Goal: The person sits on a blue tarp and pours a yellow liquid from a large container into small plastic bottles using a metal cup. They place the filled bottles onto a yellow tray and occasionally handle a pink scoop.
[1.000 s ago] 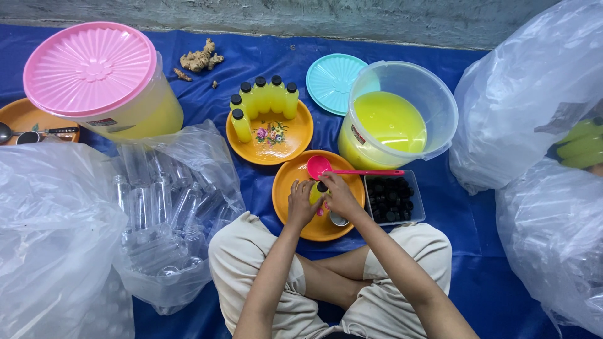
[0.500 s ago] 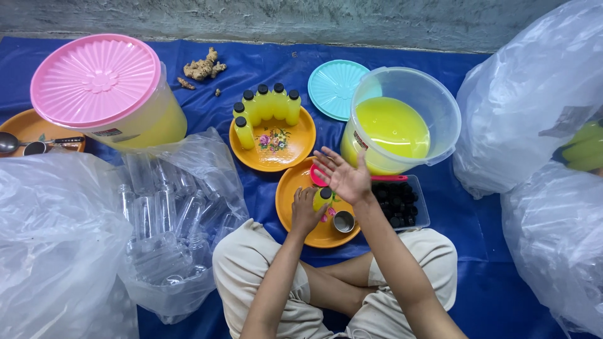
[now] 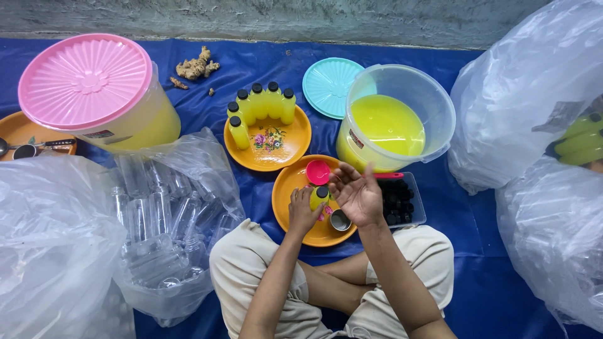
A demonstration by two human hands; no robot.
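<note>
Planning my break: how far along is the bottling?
Done: six capped yellow bottles on the far plate. In hand: left hand holds a capped bottle; right hand open above it. Left: juice in the tub, a bag of empties.

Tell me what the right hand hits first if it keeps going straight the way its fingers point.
The right hand, open with palm up, points its fingers up and left, toward the pink funnel on the orange plate. That is likely first, though the hand's height above it is unclear.

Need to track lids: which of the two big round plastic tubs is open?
The clear round tub of yellow liquid beside the right hand; its teal lid lies alongside. The other tub wears a pink lid.
</note>
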